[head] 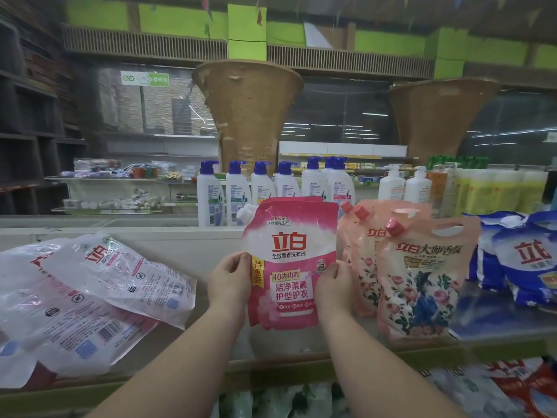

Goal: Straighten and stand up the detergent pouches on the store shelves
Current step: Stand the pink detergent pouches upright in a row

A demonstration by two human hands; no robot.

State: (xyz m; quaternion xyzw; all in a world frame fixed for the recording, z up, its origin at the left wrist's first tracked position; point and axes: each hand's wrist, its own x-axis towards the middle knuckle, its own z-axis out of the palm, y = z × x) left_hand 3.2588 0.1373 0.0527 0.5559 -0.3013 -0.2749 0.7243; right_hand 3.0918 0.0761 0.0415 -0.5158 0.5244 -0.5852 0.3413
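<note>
Both hands, left hand [230,277] and right hand [333,282], pinch the pink pouch [291,260] by its side edges; it looks soft, heavy with liquid, likely to slump.

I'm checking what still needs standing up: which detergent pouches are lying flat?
The clear-and-red pouches piled at the shelf's left lie flat. The pink pouch in both hands and the floral ones stand upright.

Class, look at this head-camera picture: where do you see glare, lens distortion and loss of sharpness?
Head view: glare streaks the fallen clear-wrapped pouches; wide-angle bending curves the shelf edge; the pink pouch reads sharp, while the blue bags at the right edge are smeared.
</note>
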